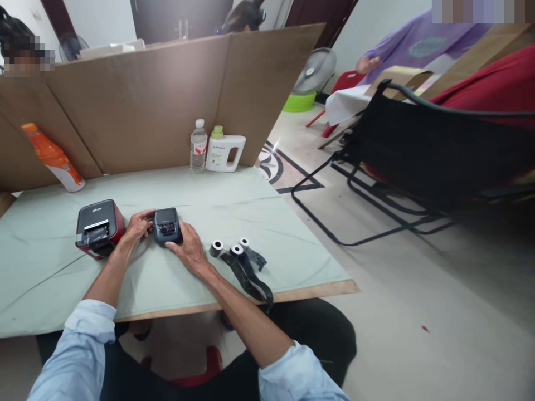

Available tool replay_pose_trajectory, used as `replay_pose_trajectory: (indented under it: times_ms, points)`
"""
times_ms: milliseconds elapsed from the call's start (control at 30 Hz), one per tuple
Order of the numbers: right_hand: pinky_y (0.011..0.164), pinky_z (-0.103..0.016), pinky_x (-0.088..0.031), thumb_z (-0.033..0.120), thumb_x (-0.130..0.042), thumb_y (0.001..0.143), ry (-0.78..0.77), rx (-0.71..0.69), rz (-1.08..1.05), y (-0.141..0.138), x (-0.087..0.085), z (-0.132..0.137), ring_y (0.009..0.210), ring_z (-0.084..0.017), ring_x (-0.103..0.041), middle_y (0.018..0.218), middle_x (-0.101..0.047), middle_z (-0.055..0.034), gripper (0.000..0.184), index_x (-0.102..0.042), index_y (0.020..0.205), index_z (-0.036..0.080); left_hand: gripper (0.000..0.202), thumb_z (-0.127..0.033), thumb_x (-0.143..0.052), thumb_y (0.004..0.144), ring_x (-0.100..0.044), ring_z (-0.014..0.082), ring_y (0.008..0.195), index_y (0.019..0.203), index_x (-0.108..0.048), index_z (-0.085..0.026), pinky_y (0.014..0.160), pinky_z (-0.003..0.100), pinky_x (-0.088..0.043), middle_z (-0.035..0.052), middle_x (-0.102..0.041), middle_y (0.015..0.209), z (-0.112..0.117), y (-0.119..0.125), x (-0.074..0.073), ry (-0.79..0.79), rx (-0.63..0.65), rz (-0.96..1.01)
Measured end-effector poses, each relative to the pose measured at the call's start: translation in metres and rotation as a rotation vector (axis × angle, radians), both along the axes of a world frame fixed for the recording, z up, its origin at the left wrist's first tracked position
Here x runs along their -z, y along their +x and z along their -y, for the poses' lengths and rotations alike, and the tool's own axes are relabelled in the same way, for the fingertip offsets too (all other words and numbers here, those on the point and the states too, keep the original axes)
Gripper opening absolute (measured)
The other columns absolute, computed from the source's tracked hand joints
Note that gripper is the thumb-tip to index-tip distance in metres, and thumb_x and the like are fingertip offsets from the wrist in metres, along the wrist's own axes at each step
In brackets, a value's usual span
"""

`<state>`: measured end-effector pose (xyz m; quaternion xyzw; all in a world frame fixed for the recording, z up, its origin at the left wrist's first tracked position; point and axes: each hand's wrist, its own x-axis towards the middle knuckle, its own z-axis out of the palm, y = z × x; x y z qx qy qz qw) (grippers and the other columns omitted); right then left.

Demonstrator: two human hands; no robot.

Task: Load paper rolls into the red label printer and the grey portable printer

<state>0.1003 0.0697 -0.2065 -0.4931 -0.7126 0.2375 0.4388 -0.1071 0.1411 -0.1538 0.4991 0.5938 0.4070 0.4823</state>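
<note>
A small dark portable printer (168, 226) with a window in its top lies on the table between my hands. My right hand (191, 245) grips its right side, the thumb along the near edge. At its left side, my left hand (140, 224) has its fingers bent against the edge. Left of that hand stands a larger black and red label printer (99, 225) with a slot in front. To the right of my right hand lie three small rolls (237, 250) with white cores, black strips trailing from them towards the table's front edge.
A cardboard screen (159, 106) closes off the back of the cloth-covered table (301, 256). Before it stand an orange bottle (54, 159), a water bottle (199, 146) and a white jug (225, 151). A black folding chair (434, 150) and other people are beyond.
</note>
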Motion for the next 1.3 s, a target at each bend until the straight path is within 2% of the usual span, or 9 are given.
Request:
replay_pose_trajectory:
  times_ms: [267, 467, 600, 733, 867, 1000, 1200, 1300]
  points:
    - [0.115, -0.053, -0.045, 0.038, -0.076, 0.087, 0.004, -0.004, -0.011, -0.001, -0.001, 0.000, 0.136, -0.034, -0.053, 0.147, -0.058, -0.0177, 0.080, -0.044, 0.158, 0.019, 0.069, -0.006, -0.067, 0.065, -0.054, 0.0085, 0.052, 0.134, -0.073, -0.013, 0.040, 0.019, -0.030, 0.0153, -0.079, 0.112, 0.006, 0.003, -0.008, 0.006, -0.010, -0.024]
    - [0.114, -0.052, -0.046, 0.037, -0.078, 0.085, 0.001, 0.009, -0.023, -0.002, -0.001, 0.000, 0.134, -0.034, -0.054, 0.144, -0.059, -0.0183, 0.080, -0.045, 0.155, 0.018, 0.072, -0.005, -0.066, 0.064, -0.055, 0.0095, 0.054, 0.135, -0.071, -0.012, 0.041, 0.017, -0.031, 0.0134, -0.080, 0.101, 0.003, 0.000, -0.003, 0.003, 0.000, -0.029]
    - [0.113, -0.051, -0.047, 0.037, -0.078, 0.085, -0.001, 0.011, -0.017, -0.003, -0.002, -0.001, 0.133, -0.034, -0.055, 0.143, -0.060, -0.0184, 0.078, -0.047, 0.154, 0.017, 0.065, -0.006, -0.070, 0.067, -0.054, 0.0104, 0.054, 0.131, -0.074, -0.011, 0.042, 0.020, -0.032, 0.0146, -0.080, 0.099, 0.004, 0.002, -0.007, -0.017, -0.021, -0.048]
    - [0.112, -0.052, -0.048, 0.035, -0.079, 0.084, 0.007, 0.006, -0.026, -0.003, -0.001, -0.002, 0.134, -0.034, -0.055, 0.143, -0.060, -0.0185, 0.078, -0.048, 0.153, 0.018, 0.065, -0.007, -0.070, 0.067, -0.056, 0.0099, 0.055, 0.132, -0.074, -0.012, 0.042, 0.018, -0.034, 0.0122, -0.079, 0.096, 0.010, 0.003, -0.012, -0.007, 0.008, 0.011]
    - [0.112, -0.052, -0.047, 0.036, -0.078, 0.084, 0.013, 0.005, -0.033, -0.002, 0.000, -0.002, 0.132, -0.034, -0.056, 0.143, -0.061, -0.0179, 0.079, -0.047, 0.154, 0.018, 0.071, -0.005, -0.067, 0.062, -0.055, 0.0077, 0.053, 0.132, -0.073, -0.014, 0.040, 0.017, -0.032, 0.0117, -0.079, 0.100, 0.009, 0.000, -0.011, -0.027, 0.039, 0.085]
    - [0.113, -0.052, -0.047, 0.036, -0.078, 0.085, 0.013, 0.008, -0.041, -0.001, 0.000, 0.000, 0.132, -0.034, -0.055, 0.143, -0.060, -0.0172, 0.080, -0.046, 0.156, 0.020, 0.075, -0.003, -0.064, 0.058, -0.054, 0.0071, 0.052, 0.131, -0.074, -0.015, 0.039, 0.016, -0.031, 0.0124, -0.080, 0.107, 0.004, -0.003, -0.007, -0.055, 0.011, 0.090]
    - [0.114, -0.052, -0.046, 0.037, -0.079, 0.085, 0.004, 0.010, -0.036, -0.001, 0.001, 0.000, 0.135, -0.035, -0.054, 0.145, -0.059, -0.0190, 0.081, -0.045, 0.156, 0.017, 0.075, -0.006, -0.065, 0.060, -0.056, 0.0082, 0.055, 0.134, -0.072, -0.015, 0.040, 0.017, -0.035, 0.0134, -0.079, 0.112, 0.003, -0.004, -0.001, -0.055, 0.022, 0.085]
    - [0.115, -0.052, -0.045, 0.037, -0.078, 0.085, 0.002, 0.015, -0.037, -0.001, 0.002, 0.000, 0.136, -0.034, -0.053, 0.147, -0.058, -0.0178, 0.082, -0.045, 0.157, 0.019, 0.075, -0.006, -0.066, 0.060, -0.055, 0.0085, 0.054, 0.134, -0.072, -0.015, 0.040, 0.017, -0.033, 0.0137, -0.079, 0.112, 0.002, -0.001, -0.002, -0.057, 0.000, 0.044]
